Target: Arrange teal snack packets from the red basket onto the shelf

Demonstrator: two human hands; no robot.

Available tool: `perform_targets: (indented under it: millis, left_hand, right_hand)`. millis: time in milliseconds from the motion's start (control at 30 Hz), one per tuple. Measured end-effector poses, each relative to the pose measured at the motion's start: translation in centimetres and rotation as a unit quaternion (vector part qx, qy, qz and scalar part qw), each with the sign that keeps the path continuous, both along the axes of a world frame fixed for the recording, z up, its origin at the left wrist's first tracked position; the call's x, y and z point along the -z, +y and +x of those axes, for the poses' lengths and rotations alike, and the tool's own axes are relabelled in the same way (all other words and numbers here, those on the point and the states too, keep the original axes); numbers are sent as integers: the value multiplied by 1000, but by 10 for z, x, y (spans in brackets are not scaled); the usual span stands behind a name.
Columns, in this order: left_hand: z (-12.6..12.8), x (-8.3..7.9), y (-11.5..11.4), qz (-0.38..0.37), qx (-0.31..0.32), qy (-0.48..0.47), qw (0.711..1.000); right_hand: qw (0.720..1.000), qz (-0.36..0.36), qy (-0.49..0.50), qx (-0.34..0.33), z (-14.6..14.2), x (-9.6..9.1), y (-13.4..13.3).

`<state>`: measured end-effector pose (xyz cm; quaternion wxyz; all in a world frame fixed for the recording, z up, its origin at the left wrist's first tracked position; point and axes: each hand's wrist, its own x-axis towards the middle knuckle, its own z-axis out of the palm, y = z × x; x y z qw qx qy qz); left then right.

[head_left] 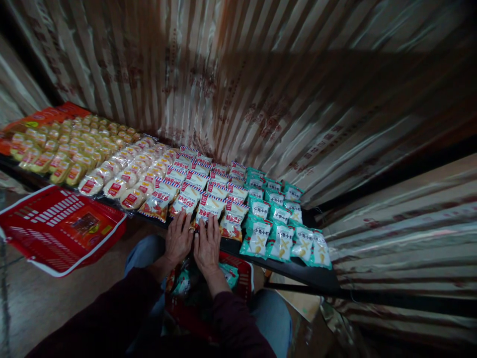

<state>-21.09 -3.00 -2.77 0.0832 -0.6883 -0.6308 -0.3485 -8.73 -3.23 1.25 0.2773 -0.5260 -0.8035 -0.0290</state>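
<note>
My left hand (179, 239) rests its fingertips on the lower edge of a white and red snack bag (187, 198) in the front row. Beside it, my right hand (207, 246) lies with fingers stretched over the bottom of the neighbouring snack bag (210, 205). Both hands are open, and neither grips a bag. One more bag of this kind (234, 219) sits just right of my right hand, and another (159, 199) left of my left hand. Several rows of them lean back on the dark shelf (231, 245).
Teal snack bags (281, 241) fill the shelf's right end. Round packaged cakes (122, 183) and yellow-wrapped cakes (69, 166) cover the left. A red basket (48, 243) with a white handle is at left; another red basket (246, 278) holding teal bags is between my knees. Corrugated sheeting (238, 89) stands behind.
</note>
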Motion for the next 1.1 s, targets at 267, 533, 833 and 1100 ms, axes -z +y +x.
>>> perform_targets:
  millis: [267, 533, 833, 1100]
  left_hand:
    - [-6, -20, 8, 26, -32, -30, 999]
    - [-11, -37, 23, -27, -48, -18, 998]
    - [-11, -37, 28, -49, -83, 2, 995]
    - [-13, -31, 29, -12, -92, -5, 996]
  right_hand:
    - [1000, 0, -5, 2, 2, 4, -1]
    - [1000, -5, -1, -2, 3, 11, 0]
    - [1000, -2, 3, 3, 1, 9, 0]
    - [1000, -6, -15, 11, 2, 9, 1]
